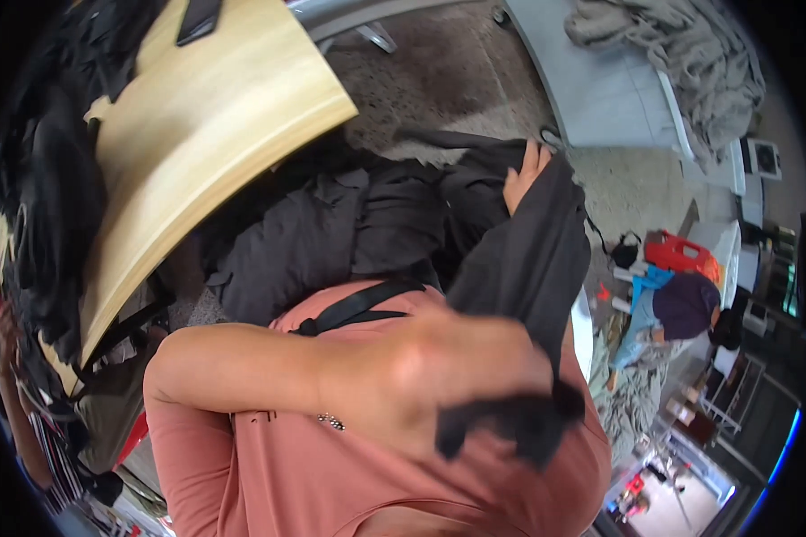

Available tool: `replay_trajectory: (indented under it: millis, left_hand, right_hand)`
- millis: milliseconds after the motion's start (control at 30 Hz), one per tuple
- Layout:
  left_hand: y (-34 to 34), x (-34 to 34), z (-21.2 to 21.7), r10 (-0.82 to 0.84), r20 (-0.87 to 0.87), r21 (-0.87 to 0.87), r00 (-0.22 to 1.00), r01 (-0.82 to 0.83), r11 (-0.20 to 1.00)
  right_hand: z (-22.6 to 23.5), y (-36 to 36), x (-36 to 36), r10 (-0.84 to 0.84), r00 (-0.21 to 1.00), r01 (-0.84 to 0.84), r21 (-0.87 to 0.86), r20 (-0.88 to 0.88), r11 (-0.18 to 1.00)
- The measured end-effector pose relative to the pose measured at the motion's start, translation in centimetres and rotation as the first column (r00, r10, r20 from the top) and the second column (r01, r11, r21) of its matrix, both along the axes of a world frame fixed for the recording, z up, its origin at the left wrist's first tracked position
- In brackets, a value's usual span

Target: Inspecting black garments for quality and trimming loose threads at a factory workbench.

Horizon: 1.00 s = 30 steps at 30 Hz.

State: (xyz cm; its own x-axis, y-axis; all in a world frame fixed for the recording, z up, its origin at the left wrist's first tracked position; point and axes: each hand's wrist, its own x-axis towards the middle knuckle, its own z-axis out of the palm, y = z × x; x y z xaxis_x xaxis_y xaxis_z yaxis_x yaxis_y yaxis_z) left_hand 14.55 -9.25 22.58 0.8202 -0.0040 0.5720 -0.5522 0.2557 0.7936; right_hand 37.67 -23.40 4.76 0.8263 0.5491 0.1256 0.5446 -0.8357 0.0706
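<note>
A dark grey cloth garment (524,259) is stretched between my two hands in front of my body. My left hand (461,362) is closed in a fist near my chest, blurred by motion, with a bunched dark end of the cloth (506,425) hanging from it. Farther out, my right hand (527,174) has its fingers bent over the upper edge of the same garment, whose fabric covers most of my right forearm. More dark grey cloth (322,233) lies gathered in folds across my lap. The garment's exact kind does not show.
To the left stands a light wooden table (215,116) with a black phone-like object (198,20) and piled black clothes (58,215). Grey cloth (681,54) is heaped on a pale table (600,98) at the far right. Another person (685,304) is beyond, beside a red plastic chair (681,253).
</note>
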Motion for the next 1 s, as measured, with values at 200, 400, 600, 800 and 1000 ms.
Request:
replay_trajectory:
  millis: [200, 400, 600, 800, 1000]
  left_hand:
    - [1.3, 5.9, -7.2, 0.098, -0.898, -0.128, 0.429, -0.469, 0.874]
    - [6.3, -6.2, -14.4, 0.548, -0.725, 0.338, 0.416, -0.479, 0.810]
    - [6.2, -21.2, -19.2, 0.911, -0.365, 0.817, -0.193, -0.536, 0.214]
    - [0.2, -25.4, -22.2, 0.902, -0.347, 0.861, -0.256, -0.468, 0.198]
    - [1.5, -24.2, -22.6, 0.931, -0.340, 0.828, -0.136, -0.513, 0.227]
  right_hand:
    - [-10.8, -11.5, -3.4, -0.325, 0.450, -0.364, -0.503, -0.832, 0.784]
    - [-7.6, -4.8, -6.5, -0.101, 0.448, -0.462, -0.327, -0.888, 0.825]
    - [1.5, 6.4, -6.3, 0.666, 0.471, -0.465, 0.479, -0.578, 0.744]
    - [1.5, 13.4, -12.7, 0.885, 0.232, -0.750, 0.505, -0.404, 0.427]
    - [6.1, 11.3, -13.2, 0.830, 0.219, -0.163, 0.819, -0.513, 0.550]
